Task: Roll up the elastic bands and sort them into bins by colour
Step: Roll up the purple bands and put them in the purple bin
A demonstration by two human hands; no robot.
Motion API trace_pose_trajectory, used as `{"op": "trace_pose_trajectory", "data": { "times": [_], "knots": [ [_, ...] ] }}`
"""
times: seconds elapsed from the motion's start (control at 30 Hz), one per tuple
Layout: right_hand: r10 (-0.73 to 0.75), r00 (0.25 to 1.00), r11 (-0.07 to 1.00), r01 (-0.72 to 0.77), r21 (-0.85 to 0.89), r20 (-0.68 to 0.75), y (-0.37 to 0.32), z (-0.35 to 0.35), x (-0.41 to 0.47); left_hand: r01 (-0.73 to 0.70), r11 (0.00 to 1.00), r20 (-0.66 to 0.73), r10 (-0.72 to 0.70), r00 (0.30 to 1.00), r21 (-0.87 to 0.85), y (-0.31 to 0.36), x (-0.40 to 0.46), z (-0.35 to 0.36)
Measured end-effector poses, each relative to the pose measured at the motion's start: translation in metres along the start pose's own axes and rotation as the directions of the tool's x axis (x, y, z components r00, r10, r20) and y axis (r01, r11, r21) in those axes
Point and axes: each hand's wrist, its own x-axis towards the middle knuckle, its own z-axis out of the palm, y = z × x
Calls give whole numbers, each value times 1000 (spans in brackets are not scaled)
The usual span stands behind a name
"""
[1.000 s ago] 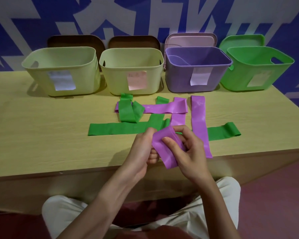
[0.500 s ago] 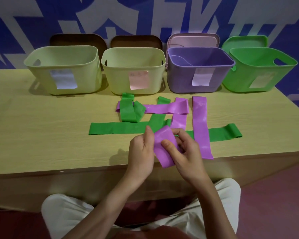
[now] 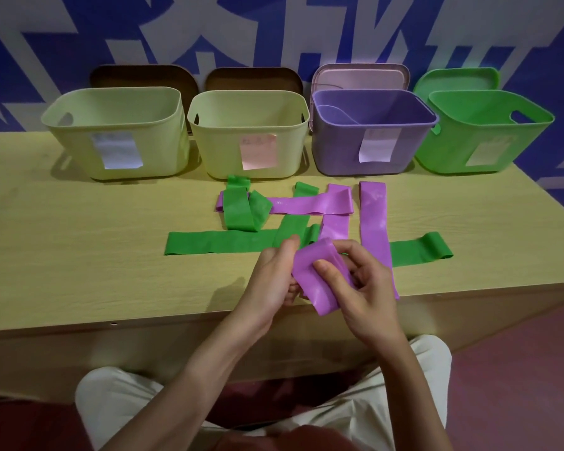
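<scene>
Nearest, both forearms reach up from the lap over the near edge of the tabletop (image 3: 79, 255). The left hand (image 3: 271, 275) stands with its back to the camera, thumb up, its grip closed on the left side of a partly rolled purple band (image 3: 310, 281). The right hand (image 3: 365, 288) curls in from the right, thumb pressed flat on the roll's front face, fingers wrapped behind it, so its grip is also closed on that band. The roll sits between the two hands, just above the tabletop's near edge; whether it touches the wood cannot be told.

Just beyond the hands a long green band (image 3: 215, 243) lies flat, running left to right, its right end (image 3: 427, 247) showing past a long purple band (image 3: 373, 219) that runs near to far across it. Farther off, another purple band (image 3: 310, 205) lies crosswise, with a folded green band (image 3: 241, 208) over its left end, and a green strip (image 3: 293, 227) and a purple strip (image 3: 336, 226) passing under it.

Along the far side stand four open bins: two pale yellow-green bins (image 3: 111, 125) (image 3: 248, 122), a purple bin (image 3: 372, 125) and, far right, a green bin (image 3: 482, 131), each bearing a paper label. Lids lean against the wall behind them.
</scene>
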Motion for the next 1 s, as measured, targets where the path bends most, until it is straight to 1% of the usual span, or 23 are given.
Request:
{"op": "trace_pose_trajectory", "data": {
  "times": [0.07, 0.13, 0.17, 0.23, 0.27, 0.3, 0.37, 0.47, 0.53, 0.63, 0.7, 0.77, 0.87, 0.93, 1.0],
  "knots": [
    [0, 1000, 1000, 0, 7, -4, 0, 0, -1, -171, 976, -55, 179, 982, 137, -4, 2, 0],
    [6, 1000, 1000, -6, 17, -14, 0, 0, -1, -332, 912, -66, 356, 932, 242, -11, 1, -1],
    [9, 1000, 1000, -8, 20, -19, 1, 0, -2, -390, 875, -57, 422, 905, 289, -13, 0, -2],
    [16, 1000, 1000, -15, 7, -12, 1, -1, -2, -457, 809, -33, 503, 864, 370, -18, 0, -3],
    [19, 1000, 1000, -19, -4, 2, 1, -1, -2, -462, 801, -39, 513, 857, 380, -20, 1, -2],
    [21, 1000, 1000, -21, -13, 16, 1, -1, -1, -453, 812, -59, 507, 860, 369, -21, 1, -1],
    [23, 999, 1000, -23, -17, 36, 0, -2, -1, -401, 866, -114, 449, 886, 297, -20, 1, 3],
    [6, 997, 999, -3, -50, 73, -2, -3, -3, -282, 945, -205, 312, 928, 162, -14, 1, 7],
    [9, 998, 998, -5, -62, 65, -5, -4, -5, -193, 979, -223, 203, 954, 66, -9, 2, 6],
    [28, 999, 1000, -27, -8, 32, -8, -5, -6, -51, 996, -137, 40, 990, -78, 0, -1, 6],
    [12, 1000, 1000, -12, 27, 26, -10, -5, -5, 7, 989, -40, -13, 999, -148, 6, -5, 6],
    [-11, 1000, 999, 10, 40, 25, -10, -7, -4, 32, 981, 49, -23, 999, -193, 9, -6, 5],
    [-14, 999, 999, 11, 49, 44, -10, -9, -3, 41, 981, 144, -13, 989, -191, 8, -6, 4],
    [-6, 999, 999, 4, 44, 36, -11, -9, -2, 45, 983, 184, -11, 983, -180, 7, -7, 5],
    [1, 1000, 999, -1, 38, 7, -11, -10, -1, 50, 987, 196, -19, 980, -152, 5, -6, 5]
  ]
}}
